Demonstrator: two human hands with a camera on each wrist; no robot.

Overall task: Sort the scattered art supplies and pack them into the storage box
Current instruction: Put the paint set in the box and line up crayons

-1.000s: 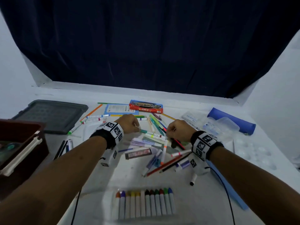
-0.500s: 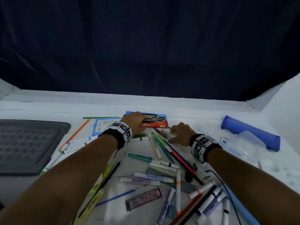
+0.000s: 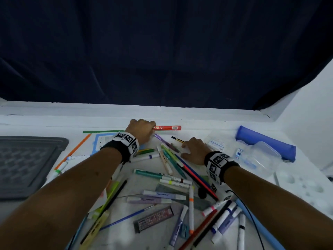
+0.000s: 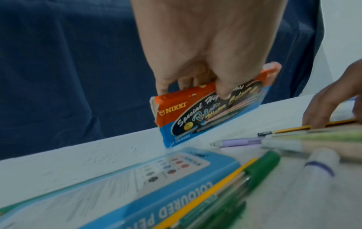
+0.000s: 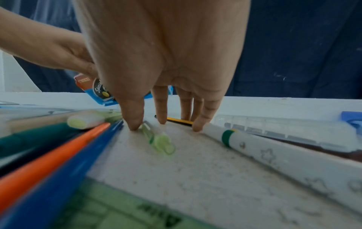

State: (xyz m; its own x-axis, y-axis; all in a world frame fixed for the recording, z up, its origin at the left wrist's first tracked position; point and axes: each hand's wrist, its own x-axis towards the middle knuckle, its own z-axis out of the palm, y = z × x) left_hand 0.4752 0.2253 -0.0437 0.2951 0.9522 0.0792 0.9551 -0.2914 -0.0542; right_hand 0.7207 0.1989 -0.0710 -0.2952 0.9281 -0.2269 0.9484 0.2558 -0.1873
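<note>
While the far edge of the white table (image 3: pixel 198 112) runs just behind both hands under a dark blue curtain (image 3: pixel 162 51), a strip of bare tabletop lies along that edge, and the near half is crowded with scattered pens and markers (image 3: pixel 173 181). At the left edge sits a grey lid (image 3: pixel 27 165); at the right, a blue pencil pouch (image 3: pixel 266 145) lies beside a clear plastic container (image 3: pixel 261 157). By the far edge, the left hand (image 3: pixel 142 130) grips a red and blue water colour box (image 4: pixel 211 111), fingers behind it and thumb curled over its printed front; the box is tipped up on its long edge, its lower corner at the tabletop, just beyond a blue coloured pencil case (image 4: pixel 121 186). Well apart to the right, the right hand (image 3: pixel 195 150) grasps nothing: its straight fingertips (image 5: pixel 135 124) press the table, spread over a yellow and black pencil (image 5: pixel 180 121) and beside a pale green highlighter (image 5: pixel 158 139), with a white marker (image 5: pixel 274 148) just to their right
</note>
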